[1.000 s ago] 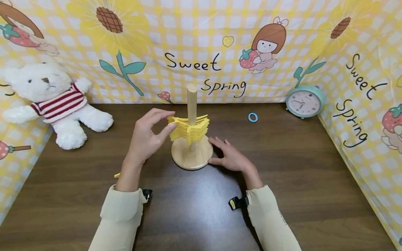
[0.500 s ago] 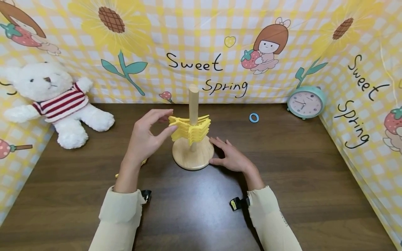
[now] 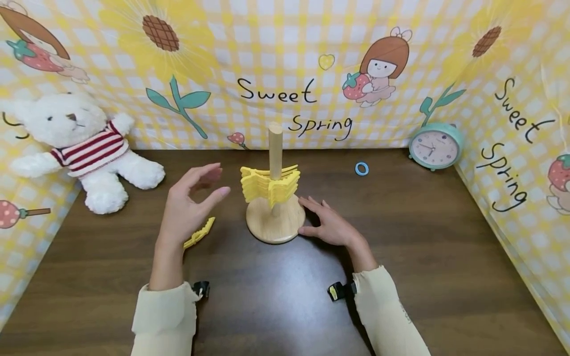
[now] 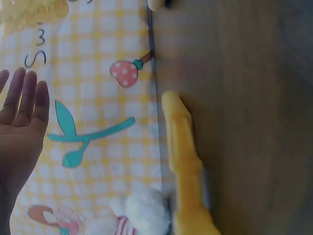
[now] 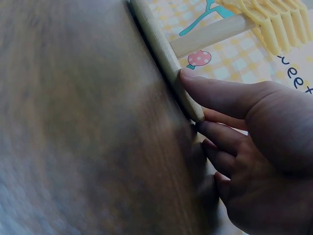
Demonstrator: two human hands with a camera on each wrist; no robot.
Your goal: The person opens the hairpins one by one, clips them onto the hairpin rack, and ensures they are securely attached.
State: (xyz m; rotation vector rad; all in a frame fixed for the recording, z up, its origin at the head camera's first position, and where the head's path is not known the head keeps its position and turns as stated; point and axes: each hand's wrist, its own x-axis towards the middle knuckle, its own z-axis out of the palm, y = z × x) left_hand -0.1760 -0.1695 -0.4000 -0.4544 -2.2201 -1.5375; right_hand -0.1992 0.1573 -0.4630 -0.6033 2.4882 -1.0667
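A wooden stand with a round base (image 3: 267, 228) and an upright post (image 3: 275, 148) is in the middle of the table. A stack of thin yellow wavy-edged pieces (image 3: 270, 189) is threaded on the post, above the base. My left hand (image 3: 183, 207) is left of the stack, apart from it, fingers and thumb spread with nothing between them. Below that hand lies a loose yellow piece (image 3: 201, 232), long and notched in the left wrist view (image 4: 188, 171). My right hand (image 3: 329, 225) holds the base's right rim, thumb (image 5: 215, 90) on its edge and fingers around the side.
A blue ring (image 3: 361, 168) lies on the table right of the stand. A green alarm clock (image 3: 435, 147) stands at the back right, and a white teddy bear (image 3: 91, 153) in a striped top sits at the left. Yellow checked cloth walls (image 3: 200, 49) bound the table.
My left hand has let go of the yellow stack and drawn back to the left and toward me, uncovering the loose yellow piece. The right hand stays on the base.
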